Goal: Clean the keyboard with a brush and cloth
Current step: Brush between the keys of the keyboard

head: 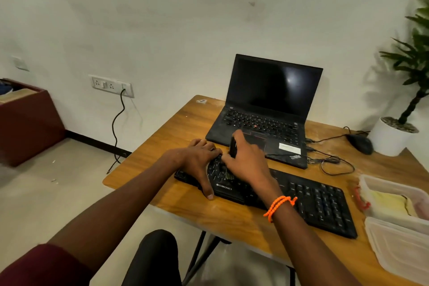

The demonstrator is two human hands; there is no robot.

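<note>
On the wooden table [185,121], a black Zebronics keyboard [320,202] lies slantwise, running from the middle of the view toward 4 o'clock. The left hand [199,158] presses on the keyboard's left end, fingers spread across the far edge and the thumb stretched down over the near edge. The right hand [246,160] sits just beside it, fingers curled round a dark brush [232,146] whose handle stands up between thumb and forefinger; its bristles meet the keys under the palm. An orange beaded bracelet [278,206] circles the right wrist. At 12 o'clock from the hands stands an open ThinkPad laptop [269,104], screen dark. A black mouse [361,143] lies at 2 o'clock, near a white plant pot [387,139]. Clear plastic containers [394,220] sit at 4 o'clock.
</note>
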